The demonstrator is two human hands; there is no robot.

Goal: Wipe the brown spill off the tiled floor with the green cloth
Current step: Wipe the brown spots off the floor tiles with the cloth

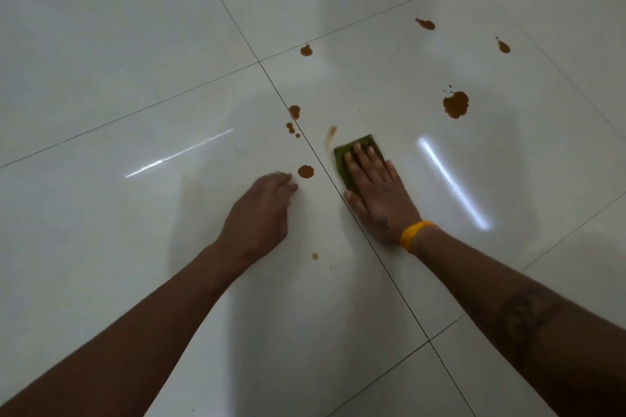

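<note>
My right hand lies flat on the folded green cloth, pressing it onto the white tiled floor just right of a grout line. A faint brown smear trails off the cloth's far left corner. Brown spill spots are scattered around: a large blot to the far right, a round drop just beyond my left hand, small drops on the grout line, and others farther away. My left hand rests on the floor with fingers curled, holding nothing. A yellow band circles my right wrist.
Glossy tiles with dark grout lines fill the view. Bright light reflections streak the floor on both sides. A small brown drop lies between my forearms.
</note>
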